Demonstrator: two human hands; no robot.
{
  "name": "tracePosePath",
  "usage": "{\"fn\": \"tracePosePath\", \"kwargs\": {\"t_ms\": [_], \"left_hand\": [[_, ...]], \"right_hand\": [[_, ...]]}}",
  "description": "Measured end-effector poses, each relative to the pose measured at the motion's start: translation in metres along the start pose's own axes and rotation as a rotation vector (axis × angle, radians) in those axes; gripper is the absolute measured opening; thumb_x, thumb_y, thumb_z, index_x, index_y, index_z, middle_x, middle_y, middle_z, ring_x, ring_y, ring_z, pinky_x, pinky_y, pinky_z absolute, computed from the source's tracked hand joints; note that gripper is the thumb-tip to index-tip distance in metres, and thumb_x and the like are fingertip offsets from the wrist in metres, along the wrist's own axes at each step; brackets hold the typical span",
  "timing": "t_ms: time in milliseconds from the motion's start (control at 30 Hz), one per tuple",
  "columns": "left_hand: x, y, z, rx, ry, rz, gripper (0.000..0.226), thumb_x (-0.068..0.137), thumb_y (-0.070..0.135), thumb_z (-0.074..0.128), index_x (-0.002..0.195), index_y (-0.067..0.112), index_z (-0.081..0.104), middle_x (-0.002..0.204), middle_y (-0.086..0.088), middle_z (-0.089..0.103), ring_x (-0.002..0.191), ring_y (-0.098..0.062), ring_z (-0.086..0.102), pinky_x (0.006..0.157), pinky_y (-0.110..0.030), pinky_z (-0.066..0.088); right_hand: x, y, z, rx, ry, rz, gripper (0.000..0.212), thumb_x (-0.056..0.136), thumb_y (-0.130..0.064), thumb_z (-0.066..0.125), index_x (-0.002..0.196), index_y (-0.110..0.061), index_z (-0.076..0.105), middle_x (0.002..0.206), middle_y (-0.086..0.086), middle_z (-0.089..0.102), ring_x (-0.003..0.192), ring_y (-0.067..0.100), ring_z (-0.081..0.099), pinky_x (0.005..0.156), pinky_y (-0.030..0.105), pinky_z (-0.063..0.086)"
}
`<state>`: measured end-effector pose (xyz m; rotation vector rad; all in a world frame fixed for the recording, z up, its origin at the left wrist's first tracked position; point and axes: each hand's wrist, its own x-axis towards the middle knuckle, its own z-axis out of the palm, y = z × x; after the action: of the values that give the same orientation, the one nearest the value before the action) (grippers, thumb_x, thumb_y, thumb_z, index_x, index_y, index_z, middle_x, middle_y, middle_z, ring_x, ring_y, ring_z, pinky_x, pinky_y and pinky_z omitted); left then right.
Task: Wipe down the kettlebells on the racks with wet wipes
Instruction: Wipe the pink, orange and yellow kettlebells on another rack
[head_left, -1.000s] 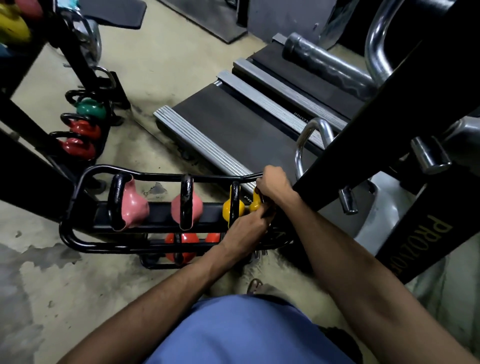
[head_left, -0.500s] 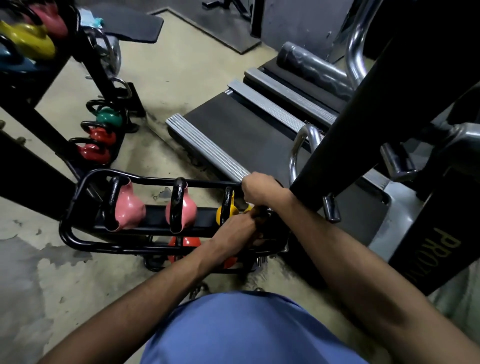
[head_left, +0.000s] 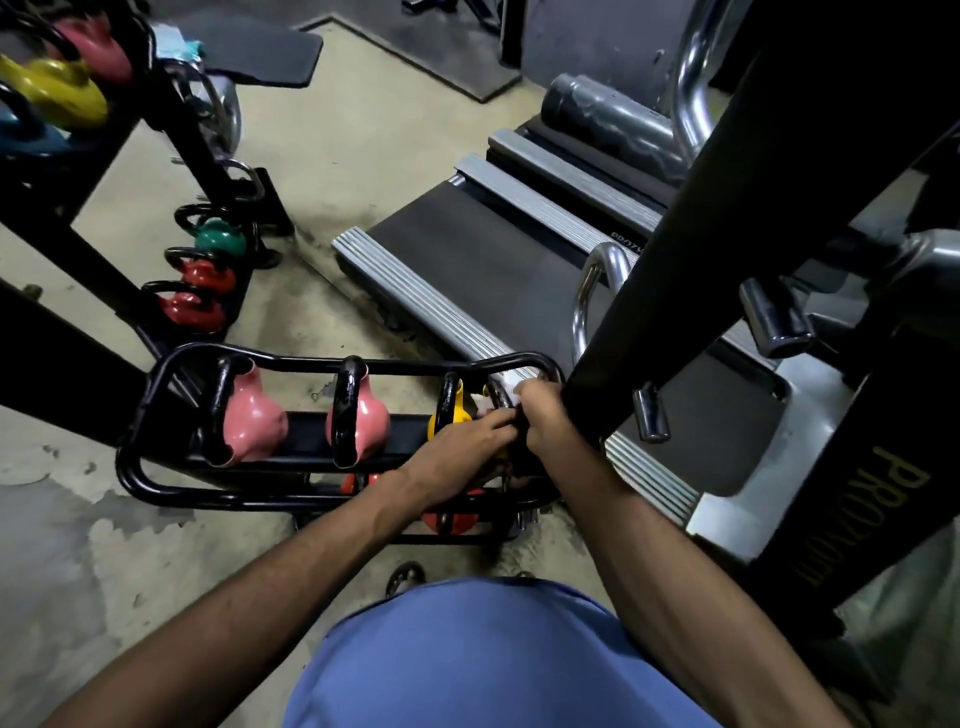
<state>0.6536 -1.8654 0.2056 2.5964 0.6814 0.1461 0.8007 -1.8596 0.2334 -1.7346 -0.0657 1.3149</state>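
Observation:
A low black rack (head_left: 136, 457) holds two pink kettlebells (head_left: 254, 423) and a yellow kettlebell (head_left: 453, 415) on its top tier. At its right end stands another yellow kettlebell, almost wholly hidden under both hands. My right hand (head_left: 543, 418) grips a white wet wipe (head_left: 511, 391) against that kettlebell's black handle. My left hand (head_left: 462, 449) reaches over the kettlebell's body with its fingers on the handle beside the right hand. Red kettlebells (head_left: 447, 519) sit on the lower tier.
A black machine upright (head_left: 691, 218) stands right against my right wrist. A treadmill deck (head_left: 467, 249) lies behind the rack. Another rack at the left carries green and red kettlebells (head_left: 208, 270); yellow, pink and blue ones (head_left: 57, 93) sit higher.
Both hands stay at the rightmost kettlebell. My right hand has slid lower along its handle, and the white wipe now shows above the knuckles. The view has shifted slightly.

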Motion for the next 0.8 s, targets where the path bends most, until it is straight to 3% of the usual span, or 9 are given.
{"fn": "tracePosePath", "kwargs": {"t_ms": [67, 167, 267, 300, 400, 500, 600, 700, 800], "left_hand": [[0.001, 0.001, -0.004, -0.007, -0.016, 0.023, 0.032, 0.093, 0.02, 0.07, 0.122, 0.014, 0.057, 0.15, -0.002, 0.041, 0.115, -0.029, 0.062, 0.081, -0.05, 0.057], [0.004, -0.002, -0.008, -0.001, -0.037, 0.042, 0.032, 0.094, 0.024, 0.069, 0.121, 0.012, 0.058, 0.143, -0.004, 0.045, 0.108, -0.03, 0.063, 0.079, -0.05, 0.056], [0.007, -0.001, -0.018, 0.026, -0.07, 0.057, 0.033, 0.097, 0.026, 0.066, 0.122, 0.005, 0.062, 0.129, -0.012, 0.052, 0.103, -0.036, 0.065, 0.08, -0.054, 0.055], [0.008, 0.0, -0.02, 0.039, -0.084, 0.053, 0.036, 0.096, 0.023, 0.067, 0.125, 0.002, 0.062, 0.127, -0.015, 0.054, 0.102, -0.04, 0.065, 0.081, -0.055, 0.054], [0.009, 0.001, -0.022, 0.063, -0.115, 0.022, 0.045, 0.093, 0.021, 0.069, 0.133, 0.004, 0.06, 0.124, -0.018, 0.061, 0.101, -0.042, 0.065, 0.082, -0.055, 0.054], [0.012, -0.005, -0.019, 0.074, -0.196, -0.003, 0.044, 0.094, 0.033, 0.064, 0.131, 0.009, 0.061, 0.12, -0.014, 0.067, 0.105, -0.037, 0.067, 0.087, -0.05, 0.054], [0.013, -0.006, -0.02, 0.04, -0.162, 0.034, 0.046, 0.093, 0.031, 0.068, 0.136, 0.015, 0.059, 0.124, -0.012, 0.066, 0.105, -0.035, 0.067, 0.086, -0.048, 0.056], [0.014, -0.003, -0.017, 0.04, -0.096, 0.05, 0.045, 0.095, 0.027, 0.067, 0.136, 0.015, 0.055, 0.119, -0.013, 0.065, 0.099, -0.036, 0.067, 0.08, -0.049, 0.056], [0.012, -0.001, -0.009, 0.089, -0.081, 0.015, 0.032, 0.097, 0.021, 0.064, 0.126, 0.007, 0.059, 0.114, -0.015, 0.061, 0.096, -0.04, 0.067, 0.077, -0.053, 0.054]], "right_hand": [[-0.003, -0.002, -0.001, 0.045, 0.014, 0.04, 0.014, 0.099, 0.004, 0.041, 0.104, -0.003, 0.051, 0.073, 0.015, 0.056, 0.06, 0.026, 0.057, 0.048, 0.029, 0.048], [-0.004, -0.003, -0.004, -0.127, -0.015, -0.092, 0.013, 0.095, 0.003, 0.047, 0.101, -0.006, 0.054, 0.069, 0.009, 0.051, 0.048, 0.015, 0.053, 0.035, 0.016, 0.037], [0.005, -0.002, -0.001, -0.671, 0.043, -0.496, 0.025, 0.087, -0.015, 0.057, 0.063, -0.017, 0.051, 0.063, 0.0, 0.049, 0.061, 0.021, 0.046, 0.054, 0.026, 0.039], [0.006, -0.005, 0.001, -0.852, 0.066, -0.592, 0.024, 0.085, -0.018, 0.059, 0.062, -0.017, 0.053, 0.066, 0.001, 0.056, 0.069, 0.024, 0.05, 0.063, 0.029, 0.04], [-0.003, -0.022, 0.007, -1.305, -0.007, -0.723, 0.016, 0.087, -0.02, 0.059, 0.087, -0.016, 0.074, 0.092, 0.01, 0.074, 0.085, 0.031, 0.065, 0.079, 0.036, 0.055], [-0.016, -0.039, 0.017, -1.623, -0.121, -0.762, 0.022, 0.089, -0.017, 0.055, 0.098, -0.015, 0.075, 0.092, 0.005, 0.068, 0.079, 0.029, 0.059, 0.074, 0.038, 0.055], [-0.018, -0.04, 0.019, -1.723, -0.067, -0.775, 0.015, 0.092, -0.013, 0.056, 0.094, -0.015, 0.07, 0.088, 0.004, 0.062, 0.075, 0.03, 0.055, 0.071, 0.038, 0.052], [-0.015, -0.031, 0.01, -1.602, 0.065, -0.816, 0.012, 0.091, -0.013, 0.059, 0.088, -0.011, 0.071, 0.087, 0.012, 0.07, 0.073, 0.033, 0.062, 0.067, 0.034, 0.051], [-0.012, -0.02, 0.004, -1.431, 0.205, -0.782, 0.015, 0.091, -0.016, 0.059, 0.1, -0.007, 0.067, 0.096, 0.018, 0.072, 0.089, 0.038, 0.069, 0.069, 0.033, 0.047]]}}
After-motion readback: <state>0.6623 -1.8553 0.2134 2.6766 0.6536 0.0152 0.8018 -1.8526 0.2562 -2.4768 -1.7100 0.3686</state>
